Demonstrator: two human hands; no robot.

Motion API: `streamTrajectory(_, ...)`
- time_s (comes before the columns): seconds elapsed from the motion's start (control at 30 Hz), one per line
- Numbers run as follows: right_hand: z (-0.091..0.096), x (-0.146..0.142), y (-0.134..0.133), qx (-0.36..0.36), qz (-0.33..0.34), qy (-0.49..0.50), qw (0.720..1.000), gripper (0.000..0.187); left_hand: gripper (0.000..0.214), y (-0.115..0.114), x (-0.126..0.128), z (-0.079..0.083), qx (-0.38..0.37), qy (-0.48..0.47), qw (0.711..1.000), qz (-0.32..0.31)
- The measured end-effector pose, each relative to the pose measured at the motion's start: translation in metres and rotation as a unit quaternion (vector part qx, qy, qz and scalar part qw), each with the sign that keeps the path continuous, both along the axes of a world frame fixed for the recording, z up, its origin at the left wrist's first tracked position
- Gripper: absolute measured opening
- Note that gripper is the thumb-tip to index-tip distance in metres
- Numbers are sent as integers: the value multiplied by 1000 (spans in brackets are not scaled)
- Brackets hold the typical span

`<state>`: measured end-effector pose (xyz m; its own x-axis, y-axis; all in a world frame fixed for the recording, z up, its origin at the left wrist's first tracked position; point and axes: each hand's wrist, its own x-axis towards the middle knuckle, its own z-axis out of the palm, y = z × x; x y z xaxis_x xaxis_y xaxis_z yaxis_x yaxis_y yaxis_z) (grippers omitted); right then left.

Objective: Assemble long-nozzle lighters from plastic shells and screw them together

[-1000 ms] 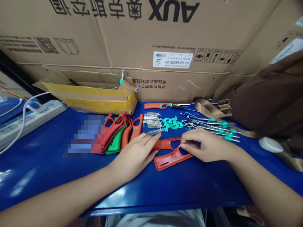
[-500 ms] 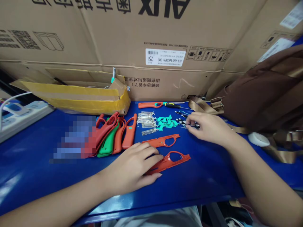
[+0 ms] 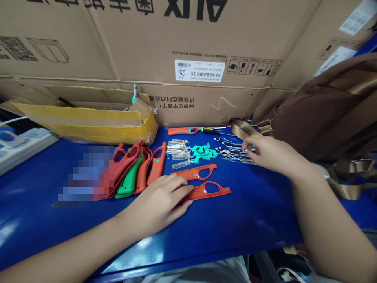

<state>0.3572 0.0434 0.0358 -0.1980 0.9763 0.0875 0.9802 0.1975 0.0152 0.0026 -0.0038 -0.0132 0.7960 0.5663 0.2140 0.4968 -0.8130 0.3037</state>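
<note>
My left hand [image 3: 166, 194] is closed on the handle end of a hollow orange lighter casing half [image 3: 207, 190] lying on the blue table, the thumb along its near edge. A second orange casing half [image 3: 197, 172] lies just beyond it. My right hand [image 3: 263, 155] has its fingers curled together over a pile of thin wired metal rods [image 3: 232, 152]; what they pinch is hidden. Left of that pile lie small teal plastic pieces [image 3: 204, 152], then several clear lighter fuel tanks [image 3: 178, 149].
Orange, red and green lighter casings [image 3: 128, 177] lie at left beside a blurred patch. Behind are a yellow-taped carton [image 3: 88, 125], an orange lighter body [image 3: 181, 131] and a black-handled screwdriver [image 3: 212, 131]. A power strip [image 3: 26, 145] is far left; a brown bag [image 3: 330, 106] stands right.
My right hand has shifted right over the rods, uncovering more of the pile. My left hand and the nearer casing half have moved slightly away from me. The view has shifted a little.
</note>
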Motion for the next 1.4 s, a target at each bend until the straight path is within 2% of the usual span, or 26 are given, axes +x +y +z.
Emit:
streamTrajectory(0.13,-7,15,6,-24,-12,-5,1000,13,29,1,2,-2,-1,-9,1000,2)
streamTrajectory(0.3,-11,14,9,-44,0,-1,999,8,29,1,1,-2,-9,-16,1000,-1)
streamTrajectory(0.4,-7,8,6,-27,-2,-2,1000,5,28,0,0,0,-3,-9,1000,2)
streamTrajectory(0.57,7,-1,1,27,-5,23,999,12,27,0,0,6,8,-4,1000,9)
streamTrajectory(0.77,19,-23,-10,70,109,167,977,9,25,2,-3,13,17,17,1000,20)
streamTrajectory(0.87,17,-33,-16,33,167,191,967,12,24,5,-5,18,18,34,999,16)
streamTrajectory(1.0,11,-42,-20,-69,234,186,952,14,23,8,-8,23,18,58,998,15)
streamTrajectory(1.13,4,-53,-22,-152,267,188,933,15,23,10,-11,26,31,60,998,15)
streamTrajectory(1.3,-7,-66,-25,-161,288,226,917,19,35,11,-13,24,52,29,998,36)
streamTrajectory(1.4,-8,-67,-25,-175,293,230,911,20,34,12,-13,23,46,40,998,28)
